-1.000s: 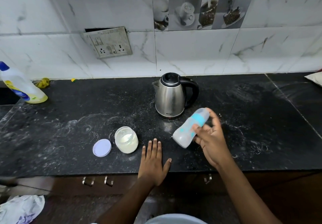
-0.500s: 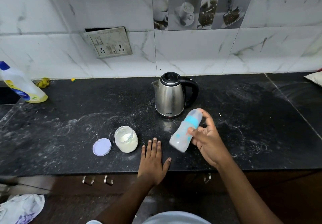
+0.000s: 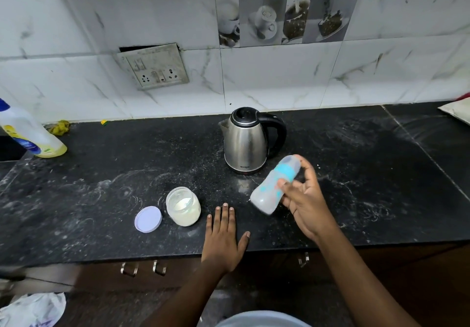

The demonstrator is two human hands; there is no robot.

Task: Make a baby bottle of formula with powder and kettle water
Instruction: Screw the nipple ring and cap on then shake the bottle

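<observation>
The black countertop (image 3: pixel 101 199) carries a steel kettle (image 3: pixel 245 143) at centre, toward the back edge. The baby bottle (image 3: pixel 272 186) is held clear of the countertop, just in front of the kettle. It is tilted, with its capped top toward the back edge.

The right hand (image 3: pixel 305 199) grips it, fingers curled round the mid-body. The base projects left of the grip. Judged light, rigid and smooth; hold at mid-body.

The left hand (image 3: pixel 223 240) lies flat with straight fingers at the front edge, beside the open powder jar (image 3: pixel 183 207) and its lid (image 3: pixel 148 219).
</observation>
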